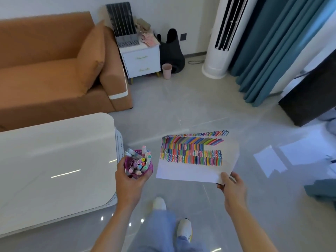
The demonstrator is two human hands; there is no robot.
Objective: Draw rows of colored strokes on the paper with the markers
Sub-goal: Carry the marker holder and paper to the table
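Clearly floppy, the white stroke-covered paper sheet [190,171] hangs pinched at its corner by the right hand [232,188]; the left hand [128,180] grips the purple plastic marker cup [143,171].

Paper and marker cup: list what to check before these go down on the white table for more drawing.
1. Left hand grips the marker cup round its wall: ok.
2. Markers sit inside the cup, with caps on the ends that show: ok.
3. Right hand pinches the paper at its near corner, thumb on top: ok.
4. Paper lies flat on a surface for drawing: not ok; it is held in the air over the floor.
5. Room left for more rows: ok; the sheet is blank below the strokes.
6. White table close by: ok; it is beside the left hand.
7. Ink dry: cannot tell.
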